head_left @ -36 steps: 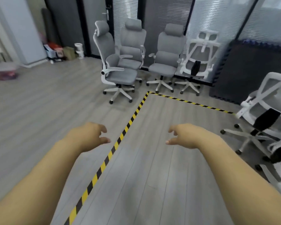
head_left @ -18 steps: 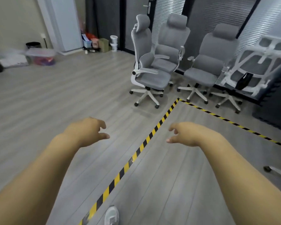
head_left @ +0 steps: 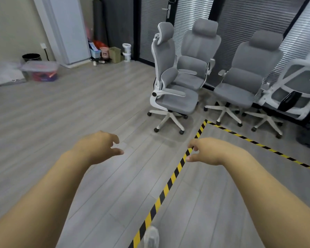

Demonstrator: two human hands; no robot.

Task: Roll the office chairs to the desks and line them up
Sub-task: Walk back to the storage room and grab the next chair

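The chairs are being drawn nearer and further right in the view than half a second ago; a shoe [head_left: 151, 237] is being seen at the near edge, so an approach is being judged. The left hand [head_left: 98, 146] and right hand [head_left: 207, 152] are being held out, each grip loosely open and empty, probably readied for a backrest. The nearest chair [head_left: 170, 86] is being left untouched far right, beside the striped floor tape [head_left: 168, 185]; no desks are being shown.

Grey plank floor [head_left: 64, 122] with yellow-black tape [head_left: 170, 181], four wheeled chairs [head_left: 172, 97], a lidded bin [head_left: 40, 70], perhaps a shoe [head_left: 151, 238].
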